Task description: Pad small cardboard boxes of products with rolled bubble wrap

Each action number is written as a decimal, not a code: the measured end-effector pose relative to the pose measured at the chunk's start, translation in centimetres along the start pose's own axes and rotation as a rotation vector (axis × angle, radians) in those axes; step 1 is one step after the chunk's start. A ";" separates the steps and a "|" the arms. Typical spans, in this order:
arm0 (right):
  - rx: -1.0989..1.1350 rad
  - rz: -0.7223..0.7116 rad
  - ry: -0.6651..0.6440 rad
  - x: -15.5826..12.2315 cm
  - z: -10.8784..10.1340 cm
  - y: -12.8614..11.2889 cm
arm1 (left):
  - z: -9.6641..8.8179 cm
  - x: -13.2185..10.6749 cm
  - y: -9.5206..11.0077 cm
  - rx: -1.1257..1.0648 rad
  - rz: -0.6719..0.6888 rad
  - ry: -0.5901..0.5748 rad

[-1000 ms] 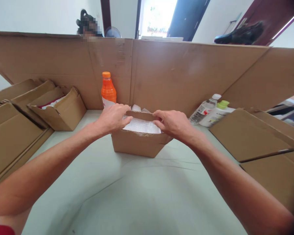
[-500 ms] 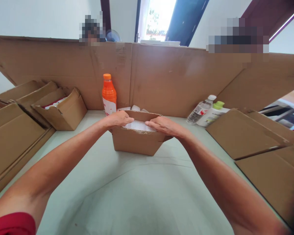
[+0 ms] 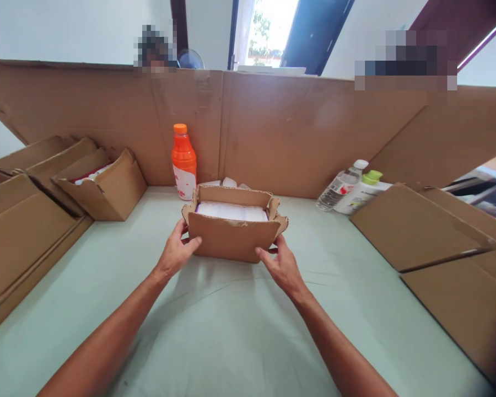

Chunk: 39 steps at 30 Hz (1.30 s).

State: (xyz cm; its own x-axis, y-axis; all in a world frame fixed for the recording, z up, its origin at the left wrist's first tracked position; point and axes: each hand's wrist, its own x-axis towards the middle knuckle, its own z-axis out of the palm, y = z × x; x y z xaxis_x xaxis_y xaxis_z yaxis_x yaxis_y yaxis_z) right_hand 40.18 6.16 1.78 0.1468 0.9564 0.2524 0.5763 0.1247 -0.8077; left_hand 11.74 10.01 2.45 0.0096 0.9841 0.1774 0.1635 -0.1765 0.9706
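Both arms reach forward, left hand (image 3: 176, 255) and right hand (image 3: 281, 266) fingers clamped on the cardboard box (image 3: 231, 237).

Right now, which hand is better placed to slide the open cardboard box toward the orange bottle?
Probably the right hand: it grips the open cardboard box at the corner away from the orange bottle, so it could push. The left hand is on the bottle's side.
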 end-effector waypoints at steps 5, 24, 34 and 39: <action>0.015 0.055 0.102 -0.6 -1.2 0.5 | 4.2 0.3 0.9 -0.034 -0.008 0.028; -0.045 -0.164 -0.041 -7.2 -1.2 0.9 | -2.9 -4.9 -0.2 0.120 -0.049 0.105; 0.289 -0.155 -0.250 -1.4 0.8 3.1 | -2.3 -5.3 -1.3 0.166 -0.210 0.095; 0.241 -0.094 0.012 -2.5 -1.7 5.6 | 3.2 -2.9 -1.7 0.020 -0.142 -0.064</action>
State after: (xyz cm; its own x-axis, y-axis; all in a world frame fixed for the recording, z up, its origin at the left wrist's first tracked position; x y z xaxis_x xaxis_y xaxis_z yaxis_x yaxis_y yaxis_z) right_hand 44.35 3.98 -2.47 0.1122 0.9345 0.3377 0.3795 0.2738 -0.8838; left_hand 14.59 7.52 -0.20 0.0483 0.9985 0.0274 0.1872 -0.0360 0.9817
